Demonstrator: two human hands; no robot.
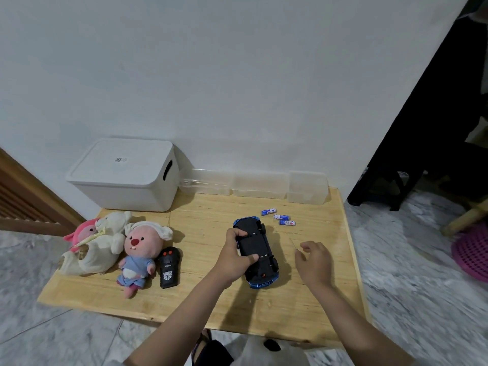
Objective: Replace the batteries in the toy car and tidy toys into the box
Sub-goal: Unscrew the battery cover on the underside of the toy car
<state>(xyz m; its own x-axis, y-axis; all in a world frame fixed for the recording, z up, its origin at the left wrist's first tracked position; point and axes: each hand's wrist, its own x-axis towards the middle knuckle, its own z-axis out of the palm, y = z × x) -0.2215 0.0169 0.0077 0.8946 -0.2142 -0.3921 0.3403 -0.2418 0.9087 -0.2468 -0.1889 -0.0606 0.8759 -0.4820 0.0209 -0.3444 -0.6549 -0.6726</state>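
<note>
Nearest the camera, 2 bare forearms reached out over the wooden surface (311, 204). The left hand (235, 256) was clenched around the toy car (257, 250), which lay upside down near the middle of the surface with its black underside up and its blue body showing at both ends. The right hand (315, 261) hovered just beside the car, fingers loosely curled and grasping nothing.

By my reading, the job was at an early stage. 3 blue batteries (280, 217) lay loose on the surface just beyond the car, apart from it and from both hands; whether they were fresh or spent could not be told. Whether the car's battery cover was on or off was too small to make out, so the swap looked unfinished.

Tidying appeared not to have begun. A white plush (103, 241), a pink plush (83, 231) pressed against it, a pink-faced plush in blue clothes (137, 253) and a black remote control (169, 268) all lay on the left part of the surface.

At the back left stood the white box (124, 175) with its lid on, so its contents were hidden. Along the wall beside it stood 3 clear containers (260, 184), seemingly holding nothing.
</note>
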